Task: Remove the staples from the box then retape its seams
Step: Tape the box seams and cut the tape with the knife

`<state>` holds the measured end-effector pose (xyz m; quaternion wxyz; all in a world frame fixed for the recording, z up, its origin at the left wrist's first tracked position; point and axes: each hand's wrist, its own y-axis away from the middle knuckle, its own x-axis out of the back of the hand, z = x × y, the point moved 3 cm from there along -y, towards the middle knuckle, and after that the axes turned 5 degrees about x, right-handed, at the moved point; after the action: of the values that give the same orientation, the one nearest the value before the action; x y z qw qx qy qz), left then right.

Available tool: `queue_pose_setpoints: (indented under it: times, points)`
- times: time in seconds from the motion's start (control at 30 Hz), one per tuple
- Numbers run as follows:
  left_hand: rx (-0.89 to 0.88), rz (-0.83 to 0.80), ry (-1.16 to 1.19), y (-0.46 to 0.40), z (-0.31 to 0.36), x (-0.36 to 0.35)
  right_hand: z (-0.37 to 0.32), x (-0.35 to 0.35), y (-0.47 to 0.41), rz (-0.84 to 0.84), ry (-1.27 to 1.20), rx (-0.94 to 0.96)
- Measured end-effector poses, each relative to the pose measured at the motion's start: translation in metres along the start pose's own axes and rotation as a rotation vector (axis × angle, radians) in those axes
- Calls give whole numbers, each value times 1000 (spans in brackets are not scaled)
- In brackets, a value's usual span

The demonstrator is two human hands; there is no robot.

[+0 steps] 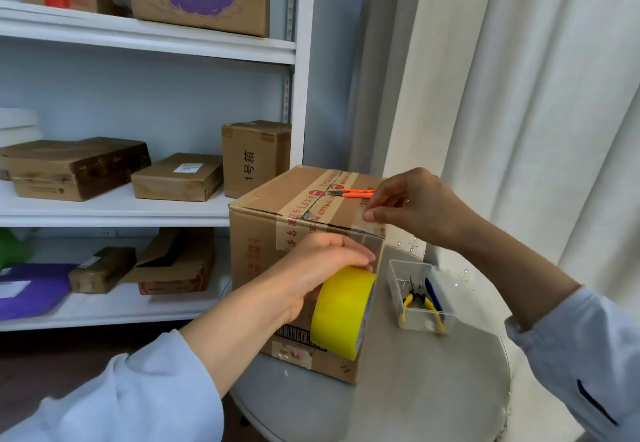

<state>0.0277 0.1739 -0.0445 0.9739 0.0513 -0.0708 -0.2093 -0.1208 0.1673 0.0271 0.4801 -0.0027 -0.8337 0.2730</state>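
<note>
A brown cardboard box (263, 234) with old printed tape along its top seam stands on a round grey table (433, 389). My left hand (311, 268) grips a yellow tape roll (341, 312) against the box's near side. My right hand (412, 206) pinches the free end of clear tape (372, 222) at the box's top right edge, and the strip runs down the side to the roll. Orange snips (351, 193) lie on the box top, just left of my right hand.
A clear plastic tray (394, 279) right of the box holds yellow-handled pliers (420, 301) and a few small metal pieces. White shelves (145, 209) with several cardboard boxes stand behind to the left. A white curtain (536, 112) hangs at the right.
</note>
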Motion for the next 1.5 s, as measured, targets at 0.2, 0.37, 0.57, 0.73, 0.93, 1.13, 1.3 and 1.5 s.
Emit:
queue_pose_setpoints:
  times: [0.2,0.37,0.57,0.73,0.93,1.13,1.3,1.5]
  points:
    - [-50,84,79,-11,5,-1,13,1,-16,-168,-146,-58]
    - [-78,116,25,-17,3,-4,25,-3,-19,-228,-200,-101]
    - [-92,128,41,-18,2,-5,29,-6,-25,-258,-183,-88]
    - [-92,135,43,-19,2,-6,28,-8,-26,-274,-154,-57]
    - [-85,162,66,-21,-3,-8,29,-10,-28,-270,-76,-30]
    - [-81,153,67,-24,-4,-9,31,-11,-30,-266,-15,-7]
    - [-89,164,49,-25,-4,-9,33,-14,-30,-269,-5,-19]
    - [-81,161,13,-26,-5,-7,40,-18,-28,-259,-29,-45]
